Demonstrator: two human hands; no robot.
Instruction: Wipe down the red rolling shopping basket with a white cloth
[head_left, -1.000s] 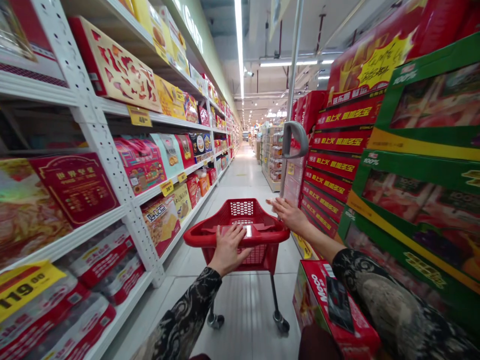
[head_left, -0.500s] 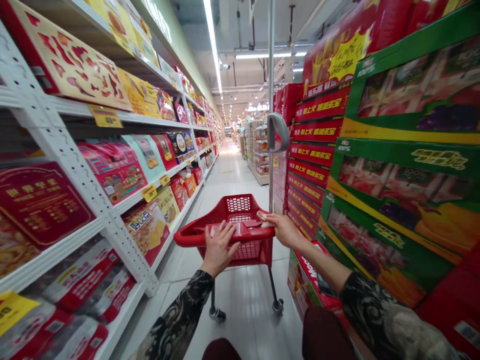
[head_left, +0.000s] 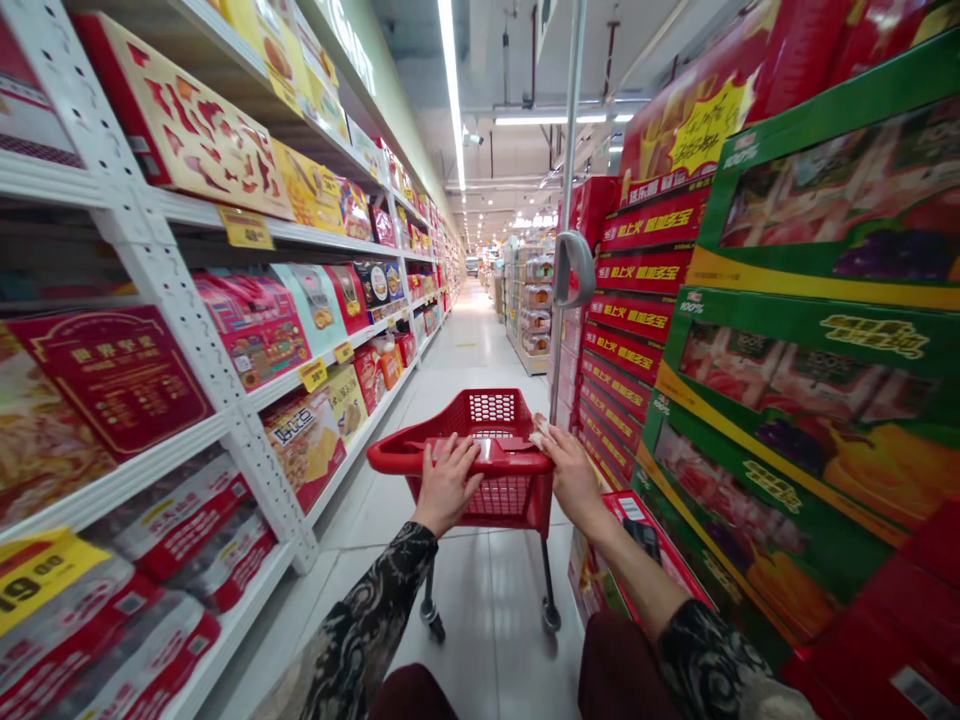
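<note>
A red plastic shopping cart (head_left: 491,415) stands in a store aisle just ahead of me. My left hand (head_left: 446,482) is wrapped over the left part of its red handle bar (head_left: 510,462). My right hand (head_left: 571,473) grips the right end of the same bar, beside a tall grey pole (head_left: 568,180) that rises from the cart with a curved grey handle (head_left: 574,268) on it. The basket looks empty from here. Both my sleeves are dark with a pale pattern.
White shelving (head_left: 225,400) full of red and yellow gift boxes lines the left. Stacked red cartons (head_left: 637,310) and green fruit cartons (head_left: 810,340) crowd the right, very near the cart. A red Meco box (head_left: 645,540) sits low beside my right arm. The tiled aisle (head_left: 480,340) runs ahead.
My right hand dropped from beside the pole onto the right end of the cart's bar and closed on it. My left hand stayed on the bar. The cart has rolled forward.
</note>
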